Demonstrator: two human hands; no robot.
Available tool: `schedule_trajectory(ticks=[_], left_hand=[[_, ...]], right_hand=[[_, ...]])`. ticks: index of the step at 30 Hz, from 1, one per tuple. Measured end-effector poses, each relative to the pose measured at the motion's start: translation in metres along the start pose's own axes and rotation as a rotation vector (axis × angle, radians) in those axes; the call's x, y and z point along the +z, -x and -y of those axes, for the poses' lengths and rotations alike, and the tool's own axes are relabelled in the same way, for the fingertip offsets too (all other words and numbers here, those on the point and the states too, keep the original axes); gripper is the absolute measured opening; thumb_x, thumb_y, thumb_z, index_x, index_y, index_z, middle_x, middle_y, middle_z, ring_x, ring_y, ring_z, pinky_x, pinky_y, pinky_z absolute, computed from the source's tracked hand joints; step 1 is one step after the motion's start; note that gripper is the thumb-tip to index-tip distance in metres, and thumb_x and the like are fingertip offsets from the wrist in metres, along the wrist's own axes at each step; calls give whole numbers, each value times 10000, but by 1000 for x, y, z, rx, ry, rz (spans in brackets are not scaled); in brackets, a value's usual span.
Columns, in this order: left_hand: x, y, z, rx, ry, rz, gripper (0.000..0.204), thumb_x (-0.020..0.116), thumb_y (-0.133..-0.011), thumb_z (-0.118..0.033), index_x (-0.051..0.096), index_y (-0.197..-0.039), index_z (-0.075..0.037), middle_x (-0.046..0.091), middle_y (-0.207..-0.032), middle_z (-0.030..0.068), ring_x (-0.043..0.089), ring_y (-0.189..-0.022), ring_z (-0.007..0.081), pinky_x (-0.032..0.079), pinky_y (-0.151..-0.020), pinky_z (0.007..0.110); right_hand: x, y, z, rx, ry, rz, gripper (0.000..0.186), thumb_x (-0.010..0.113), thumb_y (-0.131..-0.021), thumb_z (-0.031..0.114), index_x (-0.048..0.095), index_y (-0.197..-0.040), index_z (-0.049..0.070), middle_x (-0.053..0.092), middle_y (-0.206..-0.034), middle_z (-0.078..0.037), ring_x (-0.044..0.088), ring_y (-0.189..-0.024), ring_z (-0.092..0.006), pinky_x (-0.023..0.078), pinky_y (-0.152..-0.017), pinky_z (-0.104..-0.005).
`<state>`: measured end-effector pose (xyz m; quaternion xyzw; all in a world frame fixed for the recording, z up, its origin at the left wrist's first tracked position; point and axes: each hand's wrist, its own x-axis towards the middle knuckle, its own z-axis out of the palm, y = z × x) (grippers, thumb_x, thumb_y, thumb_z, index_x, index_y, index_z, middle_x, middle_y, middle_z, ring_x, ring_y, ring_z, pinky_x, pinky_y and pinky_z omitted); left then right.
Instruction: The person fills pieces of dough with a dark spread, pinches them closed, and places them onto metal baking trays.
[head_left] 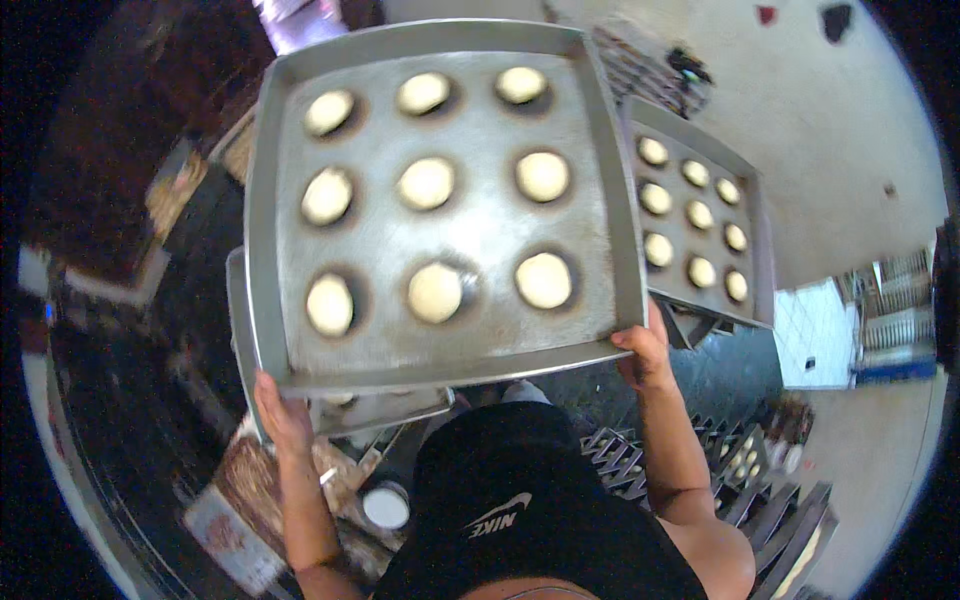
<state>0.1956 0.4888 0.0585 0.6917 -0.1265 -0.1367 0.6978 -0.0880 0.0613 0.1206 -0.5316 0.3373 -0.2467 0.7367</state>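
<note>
Head view, looking down. A large square grey metal baking tray point(440, 215) is held level in front of the person's chest, well above the floor. It carries nine round pale dough pieces point(427, 183) in three rows of three, each sitting apart from its neighbours on a darker ring of the tray floor. The left hand point(283, 410) grips the near left corner of the tray, fingers closed around the rim; the right hand point(645, 352) grips the near right corner in the same way, thumb lying on top of the rim. Just beneath the held tray, a second grey metal tray point(375, 408) shows at its left and near edges — its contents are mostly hidden. To the right, a third grey metal tray point(757, 245) rests on a metal rack and holds smaller pale dough rounds point(700, 214) in three columns. Dark metal rack frames point(625, 465) lie below, beside the person's right forearm. A small white round lidded container point(386, 506) sits lower left — near the left forearm.
</note>
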Motion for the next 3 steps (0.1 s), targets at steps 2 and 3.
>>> schedule_trajectory(ticks=[2, 3], left_hand=[[115, -78, -42, 125, 422, 276, 829, 439, -1044, -606, 188, -1647, -97, 266, -1673, 96, 283, -1528, 300, 243, -1241, 488], [156, -105, -49, 140, 351, 385, 855, 445, -1002, -684, 202, -1651, -184, 301, -1668, 72, 278, -1533, 285, 176, -1267, 493]], right_hand=[[-11, 32, 26, -127, -170, -78, 995, 597, -614, 152, 330, -1561, -2, 547, -1427, -199, 549, -1311, -356, 380, -1162, -448], [-27, 42, 32, -155, -181, -118, 995, 597, -614, 152, 330, -1561, -2, 547, -1427, -199, 549, -1311, -356, 380, -1162, -448]])
